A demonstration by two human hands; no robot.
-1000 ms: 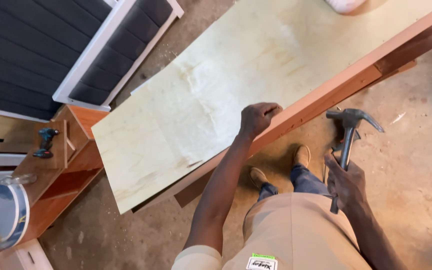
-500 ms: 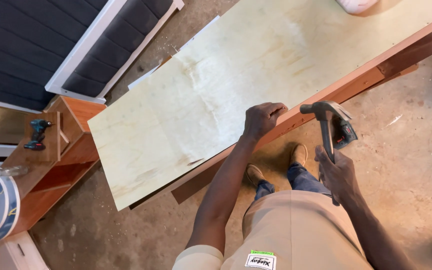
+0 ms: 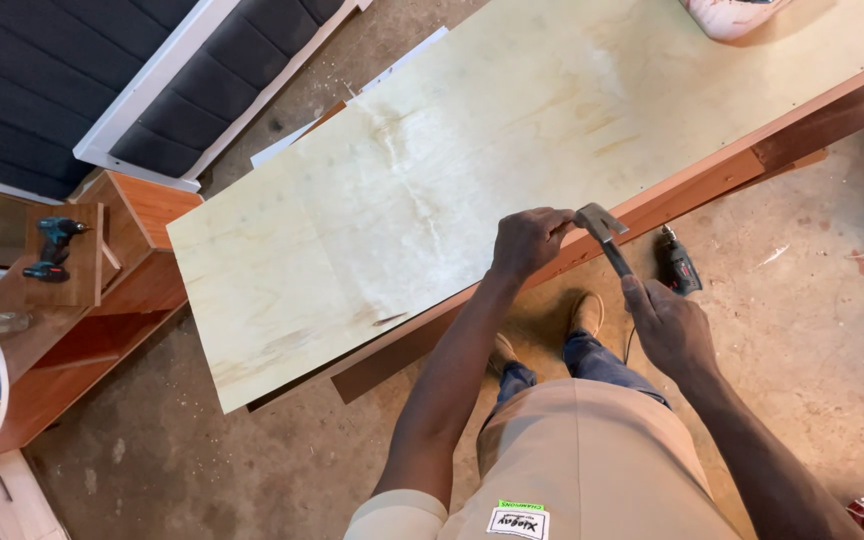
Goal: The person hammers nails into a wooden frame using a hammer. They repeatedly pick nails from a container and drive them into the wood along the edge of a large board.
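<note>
Right hand (image 3: pixel 667 325) grips hammer (image 3: pixel 604 232), its head beside left hand (image 3: pixel 530 240), pinched closed at plywood sheet (image 3: pixel 432 180) edge

We see a pale matt plywood sheet (image 3: pixel 472 170), a dull metal hammer (image 3: pixel 602 232), and a rough, dusty concrete floor (image 3: pixel 802 330).

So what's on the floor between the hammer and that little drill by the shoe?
Nothing but bare concrete floor. The head view shows a clear strip between the hammer and the drill.
</note>
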